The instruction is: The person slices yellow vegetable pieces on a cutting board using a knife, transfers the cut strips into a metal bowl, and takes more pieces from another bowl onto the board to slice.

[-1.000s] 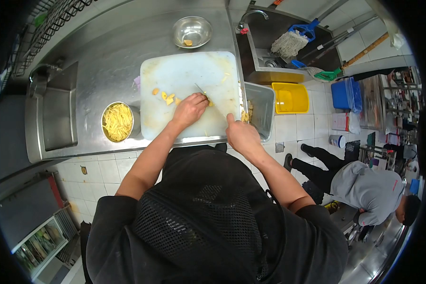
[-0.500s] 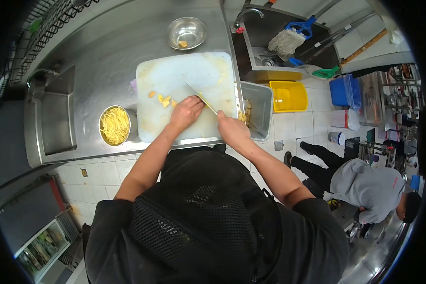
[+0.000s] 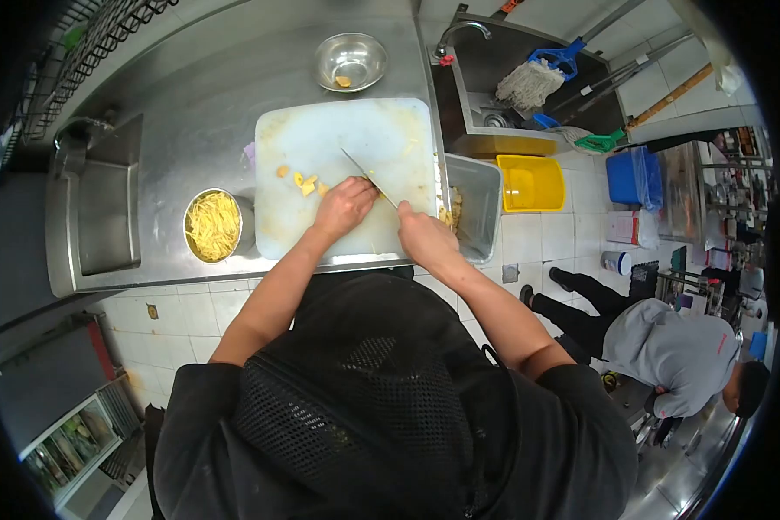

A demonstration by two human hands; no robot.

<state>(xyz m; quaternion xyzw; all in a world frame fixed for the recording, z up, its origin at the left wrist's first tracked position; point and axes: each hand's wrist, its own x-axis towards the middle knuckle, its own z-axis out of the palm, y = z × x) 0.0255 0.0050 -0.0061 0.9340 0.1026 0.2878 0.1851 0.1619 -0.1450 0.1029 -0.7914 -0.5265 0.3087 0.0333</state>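
Observation:
My right hand (image 3: 428,237) is wrapped round the handle of a kitchen knife (image 3: 364,171), whose blade slants up and left over a white cutting board (image 3: 347,126). Close against the blade, my left hand (image 3: 346,206) presses down with curled fingers; whatever is beneath the fingertips is hidden. Yellow pieces that look like ginger (image 3: 308,186) lie on the board left of that hand. Small yellow bits sit near the blade. A metal container of yellow strips (image 3: 213,227) stands left of the board, and a steel bowl (image 3: 350,62) with a similar piece inside is behind it.
A grey bin (image 3: 479,208) with scraps stands against the counter's right edge, beside a yellow tub (image 3: 531,184). Sinks are at the counter's left (image 3: 108,204) and beyond its right end, where a mop (image 3: 529,82) rests. A person in grey (image 3: 672,351) is at the right.
The whole view has shifted slightly. The blade's angle has changed a little beside my left fingers. Both hands stay in nearly the same place on the board.

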